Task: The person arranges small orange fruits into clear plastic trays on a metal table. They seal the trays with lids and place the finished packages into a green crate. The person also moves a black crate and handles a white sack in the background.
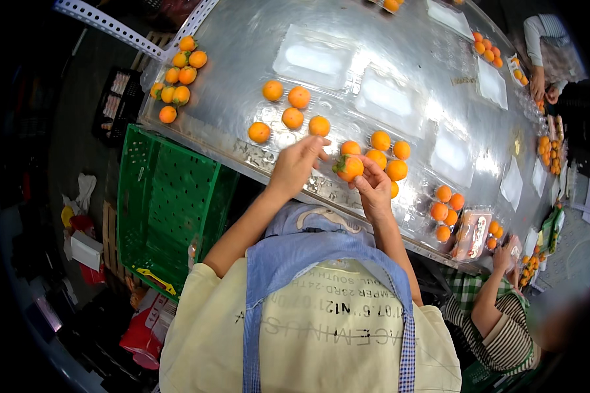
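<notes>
Between the thumb and fingers of my right hand (pixel 375 189) is an orange persimmon (pixel 350 168) with its green calyx turned up and to the left. My left hand (pixel 299 163) hovers to its left, fingers loosely curled and apart, just below a persimmon (pixel 319 126) in a clear plastic tray (pixel 280 140). That tray holds several spaced persimmons. More persimmons (pixel 397 170) sit in another clear tray around my right hand. Clear lidded or lined trays (pixel 314 58) lie farther back on the metal table (pixel 236 59).
Loose persimmons (pixel 187 75) with calyxes sit at the table's left corner. A green plastic crate (pixel 169 211) stands below the left edge. At right are a packed tray (pixel 472 233), a co-worker in a striped shirt (pixel 496 319) and another person's hands (pixel 538 86).
</notes>
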`<state>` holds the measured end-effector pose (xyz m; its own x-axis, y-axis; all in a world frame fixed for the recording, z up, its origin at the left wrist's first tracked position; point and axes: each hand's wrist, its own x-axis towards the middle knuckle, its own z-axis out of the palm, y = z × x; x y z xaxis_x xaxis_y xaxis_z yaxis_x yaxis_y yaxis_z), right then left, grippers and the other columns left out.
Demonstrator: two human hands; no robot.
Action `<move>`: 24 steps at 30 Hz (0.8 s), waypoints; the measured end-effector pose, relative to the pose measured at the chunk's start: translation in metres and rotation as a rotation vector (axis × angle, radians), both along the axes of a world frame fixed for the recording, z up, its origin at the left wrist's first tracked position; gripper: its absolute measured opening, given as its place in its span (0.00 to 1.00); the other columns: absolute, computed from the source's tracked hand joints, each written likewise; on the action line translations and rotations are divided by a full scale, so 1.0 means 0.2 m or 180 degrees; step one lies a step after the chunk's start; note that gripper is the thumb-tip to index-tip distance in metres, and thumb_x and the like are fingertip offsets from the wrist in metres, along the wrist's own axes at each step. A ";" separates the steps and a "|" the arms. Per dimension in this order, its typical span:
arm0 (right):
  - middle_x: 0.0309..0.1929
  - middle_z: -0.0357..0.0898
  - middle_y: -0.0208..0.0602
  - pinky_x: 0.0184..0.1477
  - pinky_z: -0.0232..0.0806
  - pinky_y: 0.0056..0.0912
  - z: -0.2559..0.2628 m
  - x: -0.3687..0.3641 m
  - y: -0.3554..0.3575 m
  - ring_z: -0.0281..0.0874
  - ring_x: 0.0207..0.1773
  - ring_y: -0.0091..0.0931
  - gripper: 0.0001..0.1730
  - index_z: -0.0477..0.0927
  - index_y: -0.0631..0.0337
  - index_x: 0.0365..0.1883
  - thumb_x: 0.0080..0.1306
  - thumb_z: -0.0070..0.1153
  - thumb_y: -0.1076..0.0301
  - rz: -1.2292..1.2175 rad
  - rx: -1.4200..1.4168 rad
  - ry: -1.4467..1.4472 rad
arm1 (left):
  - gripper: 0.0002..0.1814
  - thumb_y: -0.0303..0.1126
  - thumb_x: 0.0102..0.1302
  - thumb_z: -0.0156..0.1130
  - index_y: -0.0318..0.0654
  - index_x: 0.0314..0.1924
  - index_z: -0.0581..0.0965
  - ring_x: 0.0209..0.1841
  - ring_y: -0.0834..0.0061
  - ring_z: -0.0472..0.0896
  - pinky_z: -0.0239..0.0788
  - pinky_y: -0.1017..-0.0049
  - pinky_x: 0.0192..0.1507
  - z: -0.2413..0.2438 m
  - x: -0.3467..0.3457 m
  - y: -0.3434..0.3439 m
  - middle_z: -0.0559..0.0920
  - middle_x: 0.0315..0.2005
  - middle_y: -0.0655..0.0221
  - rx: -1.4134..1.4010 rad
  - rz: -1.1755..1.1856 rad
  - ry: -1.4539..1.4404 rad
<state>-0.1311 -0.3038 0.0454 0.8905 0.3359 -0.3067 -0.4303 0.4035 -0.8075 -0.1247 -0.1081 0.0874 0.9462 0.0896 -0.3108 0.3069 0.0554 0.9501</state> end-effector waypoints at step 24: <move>0.33 0.77 0.38 0.33 0.68 0.37 0.17 0.47 0.82 0.77 0.34 0.35 0.22 0.77 0.59 0.38 0.47 0.65 0.59 0.0929 -0.3776 -0.3045 | 0.13 0.26 0.65 0.54 0.36 0.49 0.75 0.23 0.87 0.72 0.68 0.85 0.25 -0.54 0.02 0.71 0.76 0.26 0.74 0.0216 0.0653 0.0327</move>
<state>-0.0374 -0.1395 0.0796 0.8521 0.5113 0.1117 0.4674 -0.6472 -0.6023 -0.1212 0.0334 -0.0211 0.8698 0.3005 -0.3912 0.3910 0.0637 0.9182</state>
